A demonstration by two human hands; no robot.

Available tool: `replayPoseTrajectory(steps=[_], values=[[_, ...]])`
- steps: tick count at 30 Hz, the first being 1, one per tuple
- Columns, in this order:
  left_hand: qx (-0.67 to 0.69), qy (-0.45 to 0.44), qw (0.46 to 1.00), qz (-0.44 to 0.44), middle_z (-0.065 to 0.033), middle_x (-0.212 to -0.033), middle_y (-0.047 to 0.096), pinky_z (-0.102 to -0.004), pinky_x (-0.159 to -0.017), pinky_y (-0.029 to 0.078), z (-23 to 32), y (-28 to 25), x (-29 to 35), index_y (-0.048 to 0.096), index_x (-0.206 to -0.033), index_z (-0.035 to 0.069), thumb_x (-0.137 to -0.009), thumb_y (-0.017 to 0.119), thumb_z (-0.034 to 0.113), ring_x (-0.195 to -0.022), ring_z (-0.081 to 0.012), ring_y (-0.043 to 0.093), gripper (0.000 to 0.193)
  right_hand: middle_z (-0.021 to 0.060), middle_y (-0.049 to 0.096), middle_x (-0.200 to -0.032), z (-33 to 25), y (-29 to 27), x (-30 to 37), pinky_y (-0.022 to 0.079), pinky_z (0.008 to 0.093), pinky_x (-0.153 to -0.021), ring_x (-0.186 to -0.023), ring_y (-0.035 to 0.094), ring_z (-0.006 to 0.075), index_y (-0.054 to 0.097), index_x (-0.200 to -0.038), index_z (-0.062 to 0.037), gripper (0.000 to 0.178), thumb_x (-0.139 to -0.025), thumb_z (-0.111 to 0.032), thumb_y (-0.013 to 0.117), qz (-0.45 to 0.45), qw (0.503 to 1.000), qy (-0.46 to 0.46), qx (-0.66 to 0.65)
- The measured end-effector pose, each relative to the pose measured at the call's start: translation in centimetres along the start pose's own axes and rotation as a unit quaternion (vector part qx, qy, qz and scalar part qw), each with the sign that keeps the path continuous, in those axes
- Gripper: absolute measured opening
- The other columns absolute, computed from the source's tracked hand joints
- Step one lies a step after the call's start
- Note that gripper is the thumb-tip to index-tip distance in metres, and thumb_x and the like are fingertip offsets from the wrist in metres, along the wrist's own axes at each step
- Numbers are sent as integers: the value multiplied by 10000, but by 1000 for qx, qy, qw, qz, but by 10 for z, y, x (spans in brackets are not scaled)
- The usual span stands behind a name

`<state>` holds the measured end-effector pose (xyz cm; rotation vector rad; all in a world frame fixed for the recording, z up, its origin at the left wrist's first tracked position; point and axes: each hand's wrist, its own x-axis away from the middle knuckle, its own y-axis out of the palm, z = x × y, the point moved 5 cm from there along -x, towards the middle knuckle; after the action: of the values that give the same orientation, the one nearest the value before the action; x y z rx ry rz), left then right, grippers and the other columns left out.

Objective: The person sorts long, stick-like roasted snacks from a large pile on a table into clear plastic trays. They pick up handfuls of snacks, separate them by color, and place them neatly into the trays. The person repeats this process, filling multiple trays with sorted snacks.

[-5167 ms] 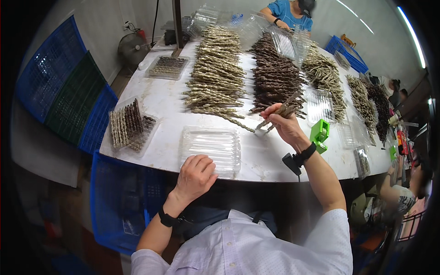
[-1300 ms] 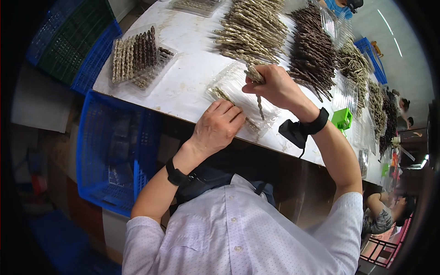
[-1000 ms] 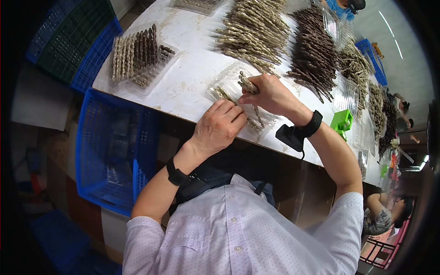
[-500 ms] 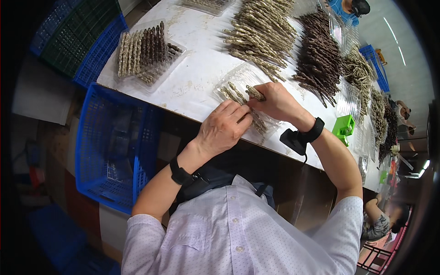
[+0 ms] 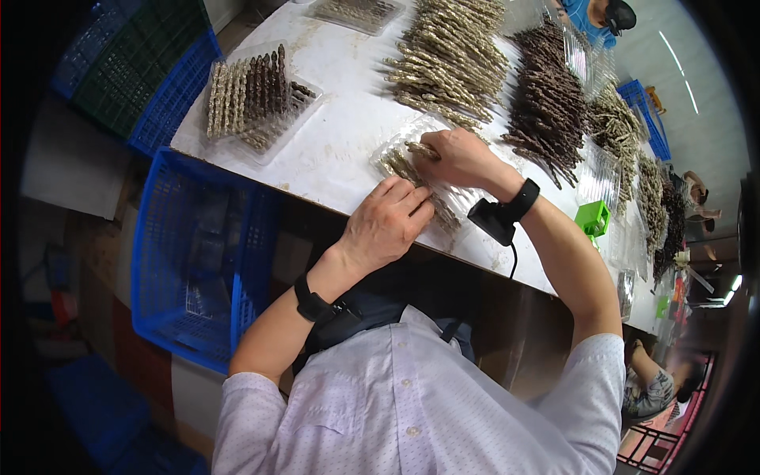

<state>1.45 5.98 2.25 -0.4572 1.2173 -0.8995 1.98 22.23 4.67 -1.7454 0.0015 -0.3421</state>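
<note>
A clear plastic tray (image 5: 396, 141) lies at the near edge of the white table (image 5: 340, 134), with a few pale twisted sticks (image 5: 398, 166) laid in it. My right hand (image 5: 455, 156) is over the tray, its fingers closed on a pale stick at the tray's far side. My left hand (image 5: 388, 222) rests on the tray's near edge, fingers curled down against the sticks there. Both wrists wear black bands; a small black device hangs on the right one.
A filled tray of pale and dark sticks (image 5: 257, 95) sits to the left. Heaps of pale sticks (image 5: 451, 55) and dark sticks (image 5: 546, 103) lie beyond. A green object (image 5: 594, 218) is at right. A blue crate (image 5: 198, 253) stands below the table edge. Another person (image 5: 602, 12) works at the far end.
Five seconds ago my right hand reached into the heaps while the tray lay empty. Since then it has brought pale sticks down into the tray, and both hands have closed in over it.
</note>
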Motion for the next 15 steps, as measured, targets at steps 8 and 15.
replayPoseTrajectory(steps=[8, 15], values=[[29, -33, 998, -41, -70, -1118, 628, -406, -983, 437, 5, -6, -3, 676, -1109, 68, -784, 748, 259, -1046, -252, 567, 384, 200, 595, -677, 7, -30, 35, 465, 447, -626, -627, 588, 324, 595, -803, 38, 427, -892, -367, 695, -23, 970, 71, -233], [12, -20, 999, -48, -68, -1086, 594, -421, -958, 426, 8, -1, -9, 671, -1142, 88, -736, 775, 362, -1017, -263, 547, 501, 157, 539, -581, 16, -47, 49, 426, 428, -566, -543, 520, 251, 588, -726, 36, 503, -901, -430, 650, 67, 968, 89, -225]])
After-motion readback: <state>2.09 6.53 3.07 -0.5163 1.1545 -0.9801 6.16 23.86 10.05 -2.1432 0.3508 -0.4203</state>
